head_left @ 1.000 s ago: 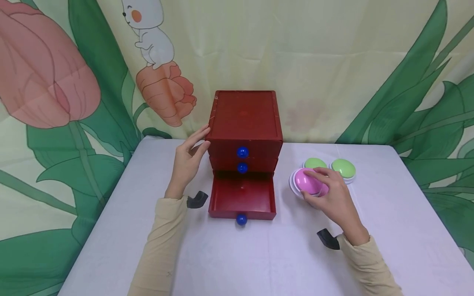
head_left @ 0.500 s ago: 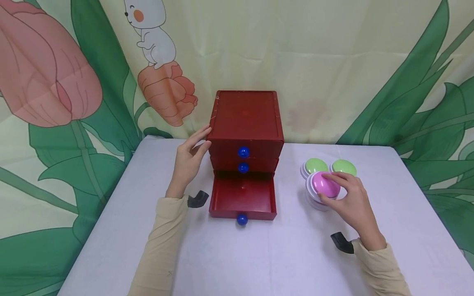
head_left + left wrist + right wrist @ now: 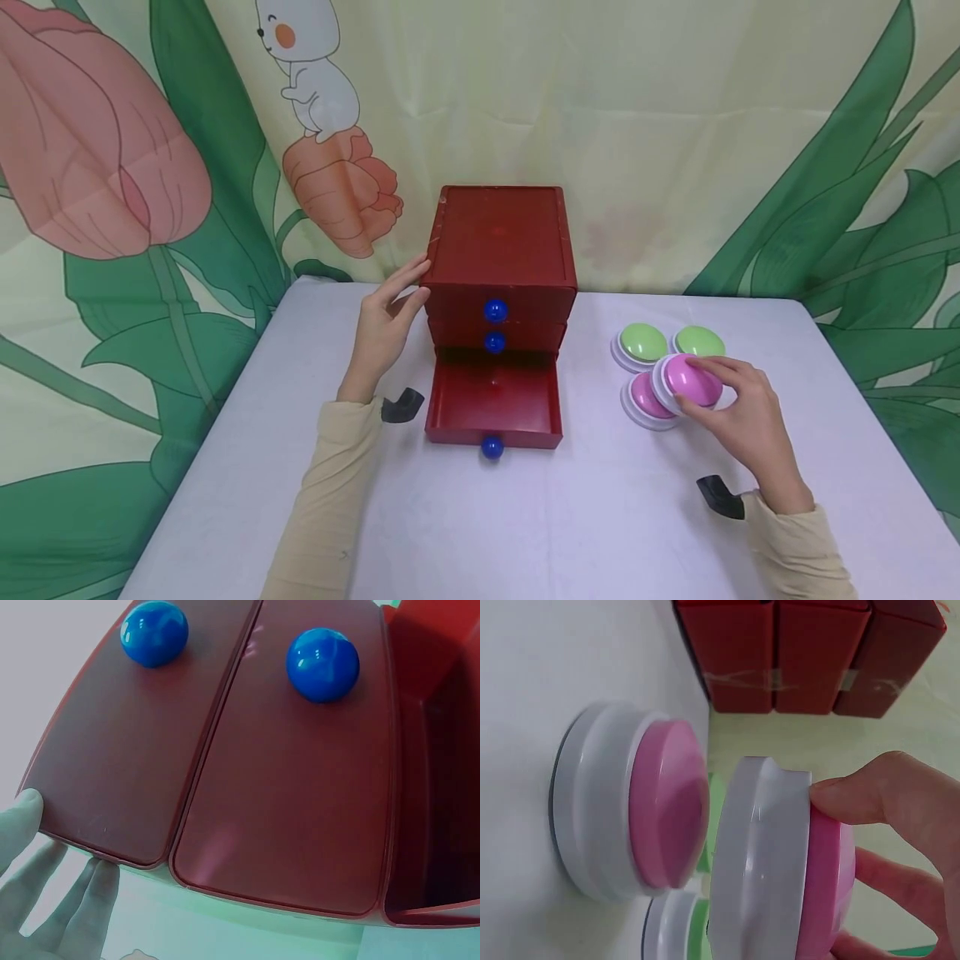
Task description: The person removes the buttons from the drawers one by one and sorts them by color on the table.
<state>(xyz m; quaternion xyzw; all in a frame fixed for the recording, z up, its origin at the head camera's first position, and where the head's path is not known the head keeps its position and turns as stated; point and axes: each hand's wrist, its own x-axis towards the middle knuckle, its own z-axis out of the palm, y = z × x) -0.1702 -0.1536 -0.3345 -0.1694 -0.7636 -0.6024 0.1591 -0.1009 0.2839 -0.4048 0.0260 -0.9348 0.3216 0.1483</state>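
Observation:
My right hand (image 3: 750,425) pinches a round push button with a pink dome and white base (image 3: 693,380) between thumb and fingers. In the right wrist view it hangs tilted above the table, next to a second pink button (image 3: 667,802) that sits on the cloth. Two green-domed buttons (image 3: 643,342) stand just behind. At the left side of a dark red drawer cabinet (image 3: 498,237), my left hand (image 3: 378,333) rests with its fingertips at the upper front corner. In the left wrist view, its thumb (image 3: 22,817) touches the top drawer's edge.
The cabinet's bottom drawer (image 3: 491,404) is pulled out toward me, its blue knob (image 3: 492,448) in front. Two upper drawers with blue knobs are closed. A white cloth (image 3: 465,533) covers the table, and a printed curtain (image 3: 637,150) hangs behind.
My right hand has moved to the right with the pink button, uncovering part of the other pink button and the left green one. My left hand stays at the cabinet.

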